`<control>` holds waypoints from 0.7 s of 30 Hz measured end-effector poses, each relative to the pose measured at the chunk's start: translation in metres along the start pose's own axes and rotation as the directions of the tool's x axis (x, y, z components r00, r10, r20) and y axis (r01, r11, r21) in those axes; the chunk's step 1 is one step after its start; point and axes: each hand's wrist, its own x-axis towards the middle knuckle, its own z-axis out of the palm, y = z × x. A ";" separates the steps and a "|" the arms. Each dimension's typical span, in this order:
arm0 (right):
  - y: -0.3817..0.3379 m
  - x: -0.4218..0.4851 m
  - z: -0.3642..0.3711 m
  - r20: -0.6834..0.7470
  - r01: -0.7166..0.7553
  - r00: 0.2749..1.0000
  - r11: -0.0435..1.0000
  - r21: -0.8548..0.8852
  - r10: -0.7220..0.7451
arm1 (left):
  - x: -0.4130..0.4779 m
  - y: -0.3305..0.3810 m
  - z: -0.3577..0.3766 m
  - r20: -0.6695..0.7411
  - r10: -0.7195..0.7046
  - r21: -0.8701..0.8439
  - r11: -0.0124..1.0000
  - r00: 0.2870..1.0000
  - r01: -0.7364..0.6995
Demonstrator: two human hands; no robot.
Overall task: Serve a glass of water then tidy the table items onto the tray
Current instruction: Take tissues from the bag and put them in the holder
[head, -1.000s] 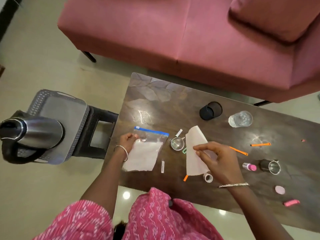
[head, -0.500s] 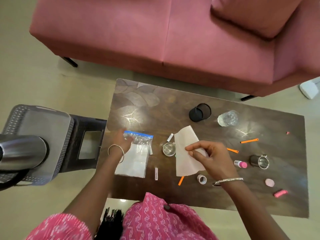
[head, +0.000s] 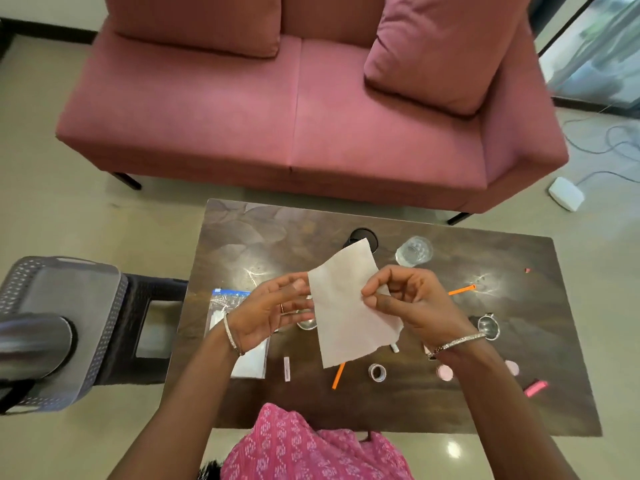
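Hanging pinched between left hand (head: 266, 313) and right hand (head: 412, 303) — the paper sheet (head: 346, 317).

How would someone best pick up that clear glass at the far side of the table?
Wrap fingers round the side wall of the glass, coming from its right: it stands upright and open-topped, and the black cup stands close on its left.
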 end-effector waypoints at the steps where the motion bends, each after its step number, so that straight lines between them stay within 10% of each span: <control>1: -0.002 -0.007 -0.006 -0.009 0.017 1.000 0.999 0.028 -0.017 | -0.003 0.000 0.009 -0.017 0.027 -0.009 1.000 0.999 -0.027; 14: -0.011 -0.112 -0.095 -0.132 0.110 0.987 0.978 0.176 -0.087 | -0.052 -0.011 0.163 -0.245 0.403 0.227 0.908 0.882 -0.352; 21: 0.024 -0.150 -0.134 0.054 -0.091 0.995 0.984 0.155 0.083 | -0.065 -0.030 0.227 -0.306 0.553 0.284 0.830 0.775 -0.481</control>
